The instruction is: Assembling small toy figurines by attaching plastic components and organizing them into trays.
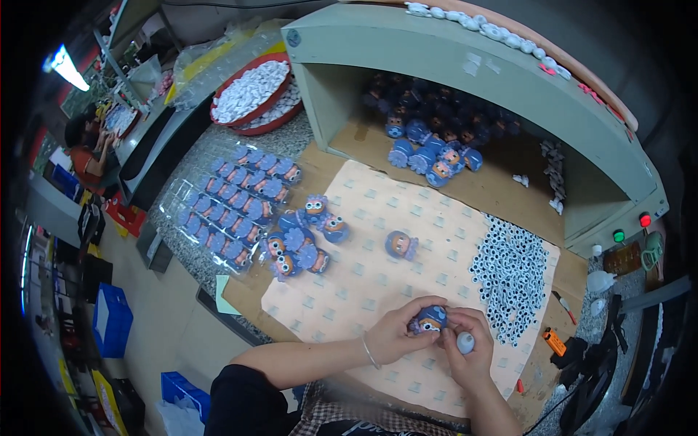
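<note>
My left hand (396, 332) holds a small blue toy figure head (432, 317) with round white eyes, over a pale patterned mat (378, 276). My right hand (469, 349) touches the figure from the right and grips a small white bottle (465, 341), tip pointing toward me. A sheet of many small black-and-white eye pieces (512, 280) lies just right of my hands. One loose blue figure (400, 245) lies on the mat ahead, and a small cluster of figures (302, 240) sits to the left.
A clear tray of blue figures in rows (240, 207) lies at left. A grey box cabinet (472, 87) holds more figures (432, 149). Red bowls of white parts (254, 94) stand far left. Another person (87, 145) sits at a distant bench. Tools and an orange object (556, 341) lie at right.
</note>
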